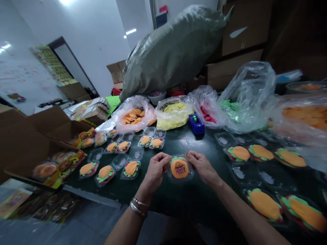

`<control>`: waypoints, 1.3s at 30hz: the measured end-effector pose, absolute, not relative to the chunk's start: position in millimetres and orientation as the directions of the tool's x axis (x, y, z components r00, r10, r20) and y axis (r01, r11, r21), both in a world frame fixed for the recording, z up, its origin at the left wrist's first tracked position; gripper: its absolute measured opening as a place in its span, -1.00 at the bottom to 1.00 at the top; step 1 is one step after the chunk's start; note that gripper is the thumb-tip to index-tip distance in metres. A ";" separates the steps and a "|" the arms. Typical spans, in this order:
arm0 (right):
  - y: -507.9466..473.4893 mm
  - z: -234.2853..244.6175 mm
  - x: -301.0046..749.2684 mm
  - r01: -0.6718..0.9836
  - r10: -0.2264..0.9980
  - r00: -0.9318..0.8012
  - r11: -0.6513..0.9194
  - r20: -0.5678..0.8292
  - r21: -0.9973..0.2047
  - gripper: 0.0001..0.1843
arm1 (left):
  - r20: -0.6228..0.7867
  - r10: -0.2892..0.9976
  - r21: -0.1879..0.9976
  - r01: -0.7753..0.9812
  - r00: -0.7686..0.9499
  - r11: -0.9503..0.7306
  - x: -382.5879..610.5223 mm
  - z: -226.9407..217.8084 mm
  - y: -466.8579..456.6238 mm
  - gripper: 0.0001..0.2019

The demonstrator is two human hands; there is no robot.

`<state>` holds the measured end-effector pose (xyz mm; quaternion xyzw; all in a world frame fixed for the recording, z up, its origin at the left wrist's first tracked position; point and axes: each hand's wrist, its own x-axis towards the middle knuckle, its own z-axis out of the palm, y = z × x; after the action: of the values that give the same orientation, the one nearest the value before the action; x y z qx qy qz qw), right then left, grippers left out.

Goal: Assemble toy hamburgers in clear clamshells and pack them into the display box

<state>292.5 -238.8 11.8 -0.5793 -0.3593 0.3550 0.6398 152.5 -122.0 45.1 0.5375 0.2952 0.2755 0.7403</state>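
A clear plastic clamshell pack [180, 168] with an orange burger-shaped toy and a round label inside sits just above the dark green table [178, 139]. My left hand [156, 169] pinches its left edge and my right hand [203, 166] pinches its right edge, fingers closed on the rim. Two bracelets ring my left wrist. Several other burger packs [106, 173] lie open on the table to the left, and larger-looking ones [265, 203] lie at the right.
Clear bags of orange pieces [134, 116], yellow pieces [173, 112], red pieces [207, 115] and green pieces [231, 106] line the table's back. A blue tape dispenser [196, 124] stands between them. A big grey sack [176, 51] rises behind. Cardboard boxes [51, 136] stand at left.
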 end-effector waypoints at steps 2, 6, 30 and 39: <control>-231.0 14.5 287.4 -0.003 0.871 0.485 0.096 0.083 -0.995 -0.51 | -0.136 0.785 0.929 -0.196 0.604 0.312 154.3 46.1 -112.7 -0.64; -234.2 4.4 265.4 -0.027 0.796 0.598 0.144 0.100 -0.989 -0.54 | -0.138 0.820 0.905 -0.266 0.555 0.333 159.9 42.6 -111.4 -0.60; -267.6 -41.6 227.6 -0.391 0.773 0.625 0.190 -0.109 -0.901 -0.52 | -0.270 0.805 0.932 -0.067 0.528 0.357 118.2 2.1 -147.4 -0.63; -257.0 -36.6 247.3 -0.446 0.881 0.451 0.083 -0.144 -0.891 -0.45 | -0.242 0.499 0.896 -0.005 0.832 0.444 106.5 9.7 -129.1 -0.58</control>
<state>247.3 -257.0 -36.6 -0.4842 -0.2244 0.4735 0.7007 106.5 -129.1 9.7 0.5040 0.2449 0.1550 0.8136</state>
